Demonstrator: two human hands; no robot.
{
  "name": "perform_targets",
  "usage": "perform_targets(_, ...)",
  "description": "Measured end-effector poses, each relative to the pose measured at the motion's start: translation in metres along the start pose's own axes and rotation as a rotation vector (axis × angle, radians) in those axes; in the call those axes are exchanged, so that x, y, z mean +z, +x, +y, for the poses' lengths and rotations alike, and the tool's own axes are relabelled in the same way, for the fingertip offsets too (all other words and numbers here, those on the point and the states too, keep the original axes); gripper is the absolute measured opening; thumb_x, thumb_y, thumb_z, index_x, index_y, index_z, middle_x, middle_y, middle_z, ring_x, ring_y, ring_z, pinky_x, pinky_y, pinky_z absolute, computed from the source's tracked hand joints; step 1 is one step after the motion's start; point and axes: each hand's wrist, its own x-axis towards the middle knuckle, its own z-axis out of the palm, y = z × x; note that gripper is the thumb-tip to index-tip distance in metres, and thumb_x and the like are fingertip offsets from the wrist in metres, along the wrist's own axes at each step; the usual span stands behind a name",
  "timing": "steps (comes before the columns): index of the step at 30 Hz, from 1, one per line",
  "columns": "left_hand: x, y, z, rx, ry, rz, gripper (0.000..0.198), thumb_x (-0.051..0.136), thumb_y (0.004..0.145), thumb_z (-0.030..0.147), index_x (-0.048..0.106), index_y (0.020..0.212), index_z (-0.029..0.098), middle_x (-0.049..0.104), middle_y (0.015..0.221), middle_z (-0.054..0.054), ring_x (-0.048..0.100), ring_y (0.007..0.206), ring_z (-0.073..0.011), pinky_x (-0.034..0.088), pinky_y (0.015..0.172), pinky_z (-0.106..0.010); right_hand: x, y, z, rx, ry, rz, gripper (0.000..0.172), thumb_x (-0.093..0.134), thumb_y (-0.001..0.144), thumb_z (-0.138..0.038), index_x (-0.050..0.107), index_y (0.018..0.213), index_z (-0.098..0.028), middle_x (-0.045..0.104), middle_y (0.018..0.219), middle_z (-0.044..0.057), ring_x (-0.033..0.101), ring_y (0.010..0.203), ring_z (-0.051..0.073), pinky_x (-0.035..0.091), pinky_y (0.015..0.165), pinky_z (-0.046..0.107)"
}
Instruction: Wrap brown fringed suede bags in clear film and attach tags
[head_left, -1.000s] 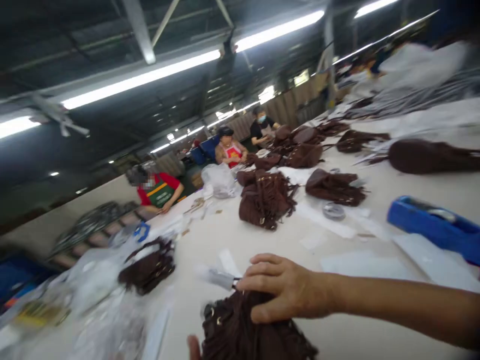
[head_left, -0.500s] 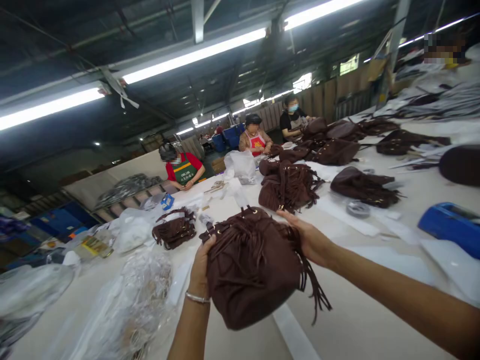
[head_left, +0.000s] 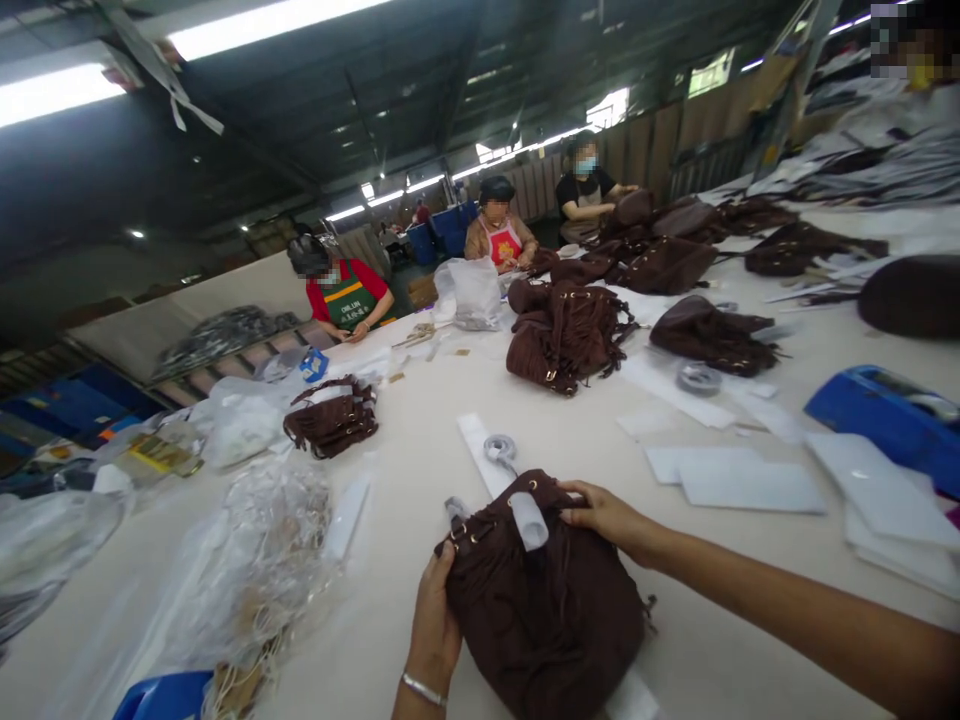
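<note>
A dark brown fringed bag lies on the white table right in front of me. My left hand grips its left edge with the fingers curled onto the fabric. My right hand holds the bag's upper right rim near the opening. A white paper strip sticks out of the bag's mouth. A small grey tape roll rests on a white strip just beyond the bag.
More brown fringed bags lie in piles across the table, one small one at the left. Clear plastic wrappers lie at my left. White sheets and a blue tape dispenser are at the right. Three people work at the far side.
The bag was held up in the air between both hands half a second ago; now it lies down on the table with both hands still on it.
</note>
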Motion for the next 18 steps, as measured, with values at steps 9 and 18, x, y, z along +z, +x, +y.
perform_targets(9, 0.042, -0.014, 0.094, 0.273, 0.009, 0.026, 0.054, 0.071, 0.080, 0.032, 0.057, 0.131, 0.023, 0.070, 0.119, -0.008, 0.063, 0.113, -0.0267, 0.046, 0.104, -0.040, 0.030, -0.028, -0.090, -0.104, 0.386, -0.264, 0.063, 0.073, 0.077, -0.035, 0.052, 0.135, -0.023, 0.065, 0.126, 0.008, 0.064, 0.110, 0.025, 0.050, 0.097, 0.037)
perform_targets(18, 0.139, 0.012, 0.127, 0.503, -0.015, -0.098, 0.044, 0.066, 0.077, 0.038, 0.066, 0.119, 0.025, 0.075, 0.102, -0.003, 0.066, 0.105, -0.0283, 0.051, 0.097, -0.041, 0.001, -0.096, -0.146, -0.568, 0.195, 0.026, 0.082, 0.072, 0.078, -0.044, 0.033, 0.149, -0.030, 0.056, 0.137, 0.010, 0.058, 0.120, 0.030, 0.049, 0.100, 0.044)
